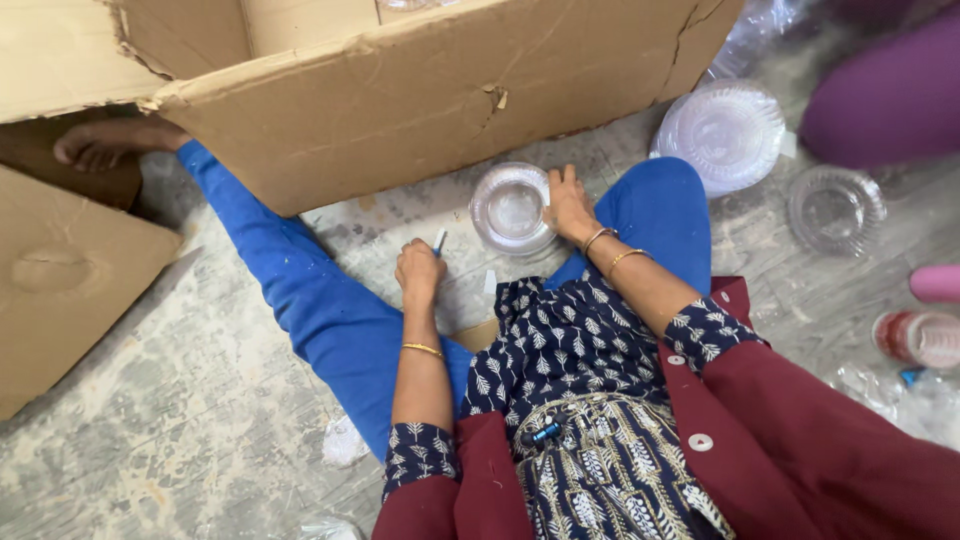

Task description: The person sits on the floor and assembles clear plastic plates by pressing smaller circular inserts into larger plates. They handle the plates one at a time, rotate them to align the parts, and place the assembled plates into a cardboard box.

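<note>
Two hands are what I see at work on the concrete floor [180,430], and I place everything against the clear plastic bowl [512,208] lying between the blue-trousered legs. Nearest me, below the bowl, the patterned lap fills the lower edge; a small blue object sits there, too small for me to identify. Left of the bowl and a little nearer, the left hand [419,270] is curled into a fist around a thin blue-and-white stick [439,241]; only its tip pokes out above the knuckles, so I cannot tell what it is. At the bowl's right rim, the right hand [568,204] rests with its fingers together, bent over the edge and touching it; the fingertips are hard to separate from the plastic. Right of the bowl, past the knee, a stack of clear plates [722,132] lies flat, and farther right another clear dish [836,210]. At the right edge a red-tinted container [920,338] is cut off. Beyond the bowl stands a big torn cardboard box [420,100], hiding the floor behind it; a bare foot [105,140] shows at its left corner.
</note>
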Motion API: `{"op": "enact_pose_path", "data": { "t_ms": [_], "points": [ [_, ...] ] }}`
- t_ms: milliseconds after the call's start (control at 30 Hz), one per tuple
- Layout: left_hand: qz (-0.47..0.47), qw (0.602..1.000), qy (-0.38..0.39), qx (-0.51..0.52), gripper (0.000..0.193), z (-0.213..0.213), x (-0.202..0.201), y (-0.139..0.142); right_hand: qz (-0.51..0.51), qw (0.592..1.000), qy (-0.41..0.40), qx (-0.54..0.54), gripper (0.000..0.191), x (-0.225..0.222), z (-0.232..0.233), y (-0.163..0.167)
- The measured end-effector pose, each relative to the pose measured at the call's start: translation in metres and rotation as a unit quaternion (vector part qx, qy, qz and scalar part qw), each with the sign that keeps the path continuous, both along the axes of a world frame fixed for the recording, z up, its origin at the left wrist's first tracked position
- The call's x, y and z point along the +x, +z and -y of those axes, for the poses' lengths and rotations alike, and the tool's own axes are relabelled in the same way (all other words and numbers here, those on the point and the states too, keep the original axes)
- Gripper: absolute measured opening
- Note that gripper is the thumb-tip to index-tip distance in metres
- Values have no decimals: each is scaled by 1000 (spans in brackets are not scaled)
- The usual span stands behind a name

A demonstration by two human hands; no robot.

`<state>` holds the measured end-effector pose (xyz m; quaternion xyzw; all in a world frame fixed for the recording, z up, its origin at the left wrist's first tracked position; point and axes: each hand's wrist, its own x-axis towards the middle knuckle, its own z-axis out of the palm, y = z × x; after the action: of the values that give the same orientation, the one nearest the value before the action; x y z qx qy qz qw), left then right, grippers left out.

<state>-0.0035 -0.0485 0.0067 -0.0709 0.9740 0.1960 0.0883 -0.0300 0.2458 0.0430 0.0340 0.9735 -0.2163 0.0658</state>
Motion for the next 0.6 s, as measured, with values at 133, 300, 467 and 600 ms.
{"op": "enact_pose_path", "data": {
  "t_ms": [133,300,467,600],
  "points": [
    [-11,991,-5,133,31,1,-2,17,3,999,-25,28,66,0,2,8],
    [-93,961,-6,260,27,-7,1,35,-50,998,-5,49,71,2,3,13],
    [-177,949,-19,262,29,-10,0,34,-150,988,14,26,64,3,-3,10],
    [-205,928,-25,311,24,-15,7,57,-163,963,-45,-208,22,11,-3,34]
  ]
}}
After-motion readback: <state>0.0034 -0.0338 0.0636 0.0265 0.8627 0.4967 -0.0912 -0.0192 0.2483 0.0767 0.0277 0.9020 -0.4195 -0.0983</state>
